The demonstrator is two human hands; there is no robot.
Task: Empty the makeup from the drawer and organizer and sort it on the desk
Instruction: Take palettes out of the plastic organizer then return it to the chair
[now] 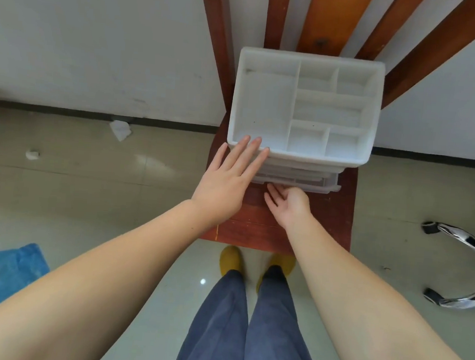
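Down at the near edge we see our own legs in blue trousers (243,322) and yellow slippers (231,260) on the pale tiled floor (144,189); both bare forearms reach forward from the bottom corners.

Our left hand (228,176) is spread flat, fingers straight and together, fingertips (257,141) laid on the near left corner of the white organizer (304,105); it grasps nothing, only touches the rim. Our right hand (288,202) sits lower, palm turned up, fingers loosely curled and holding nothing; its fingertips reach just under the front lip of the clear drawer (301,182), which juts out a little at the base of the organizer; whether they actually touch the lip we cannot tell.

The organizer stands on the seat of a red-brown wooden chair (338,216), toward the back of the seat; its top tray shows one large compartment on the left and several smaller ones on the right, all bare white inside as far as we can see. The drawer's inside is hidden under the stacked tiers; the clear plastic is too blurred to read.

Off to the right, chrome chair legs (464,246) are cut off by the frame; at left lie a blue cloth (2,269) with something red on it, and crumpled white paper (120,130) by the dark skirting; beyond rise the chair's back slats (332,19) against the white wall (99,41).
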